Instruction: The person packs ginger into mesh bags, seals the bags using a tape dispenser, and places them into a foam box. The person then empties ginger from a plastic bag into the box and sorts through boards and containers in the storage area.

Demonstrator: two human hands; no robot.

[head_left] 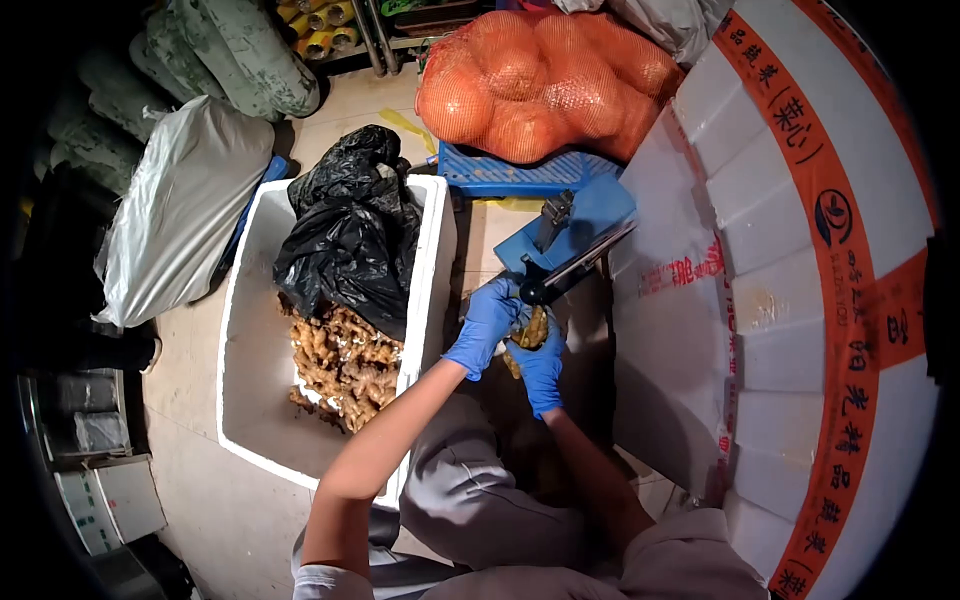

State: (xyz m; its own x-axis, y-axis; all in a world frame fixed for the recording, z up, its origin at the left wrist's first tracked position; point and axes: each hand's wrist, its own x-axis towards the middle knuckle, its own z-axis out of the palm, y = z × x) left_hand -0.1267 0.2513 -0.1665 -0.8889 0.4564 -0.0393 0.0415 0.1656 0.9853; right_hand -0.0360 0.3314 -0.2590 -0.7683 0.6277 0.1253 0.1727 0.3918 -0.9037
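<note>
Both my hands wear blue gloves and are close together over the dark gap between a foam box and a stack of white boxes. My right hand (pixel 541 372) is closed around pieces of ginger (pixel 533 330), which seem to be in a thin clear bag. Next to it, my left hand (pixel 486 325) has its fingers curled at the top of this bundle; what they grip is hidden. Just beyond my fingertips is a black round knob (pixel 535 291) on a blue device (pixel 575 225) with metal parts.
To the left, a white foam box (pixel 436 250) holds loose ginger (pixel 345 365) and a black plastic bag (pixel 350 235). An orange net sack (pixel 545 80) lies on a blue plastic crate (pixel 520 172). White boxes with orange tape (pixel 850 300) stand close on the right.
</note>
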